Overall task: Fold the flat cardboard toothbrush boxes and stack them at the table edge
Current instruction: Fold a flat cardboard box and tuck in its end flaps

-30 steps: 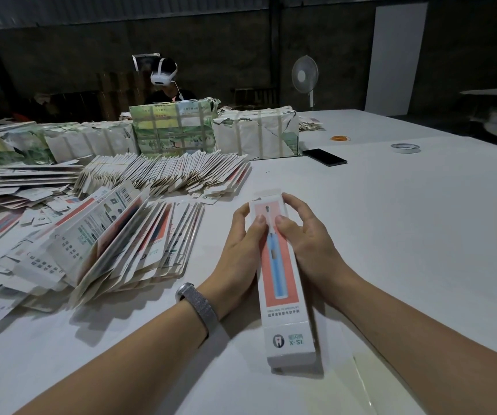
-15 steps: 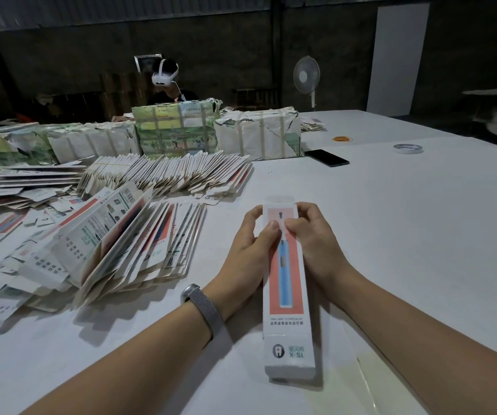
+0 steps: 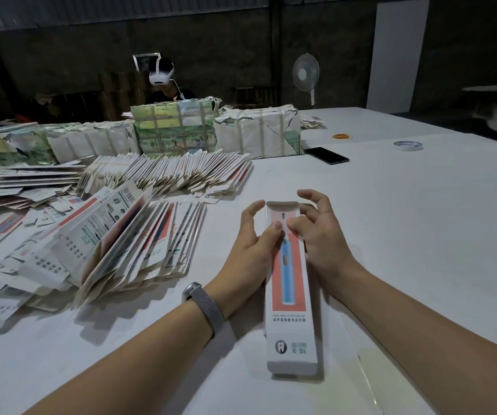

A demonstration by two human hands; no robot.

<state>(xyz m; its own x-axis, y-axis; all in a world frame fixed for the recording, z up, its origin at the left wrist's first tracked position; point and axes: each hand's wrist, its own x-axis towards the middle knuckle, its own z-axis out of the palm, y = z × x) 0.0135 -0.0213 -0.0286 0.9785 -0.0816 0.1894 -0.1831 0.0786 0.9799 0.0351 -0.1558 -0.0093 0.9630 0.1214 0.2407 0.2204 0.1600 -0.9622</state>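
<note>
A folded white toothbrush box (image 3: 289, 295) with an orange panel and a blue brush picture lies lengthwise on the white table (image 3: 406, 220), its far end flap standing open. My left hand (image 3: 247, 256) holds the box's left side near the far end, thumb pressed on its top face. My right hand (image 3: 322, 244) lies against the right side with only its thumb on the top face; its fingers are lifted and spread above the far end. Flat unfolded boxes (image 3: 139, 244) lean in a fanned pile to the left.
A second row of flat boxes (image 3: 175, 175) lies behind the pile, with loose ones scattered far left. Wrapped bundles (image 3: 175, 127) stand at the back, a person (image 3: 163, 82) behind them. A phone (image 3: 326, 155), a tape roll (image 3: 407, 145) and rubber bands (image 3: 342, 136) lie far right.
The box has slid slightly toward me. My right fingers have come off the box's far end and spread in the air; my left index finger has lifted too.
</note>
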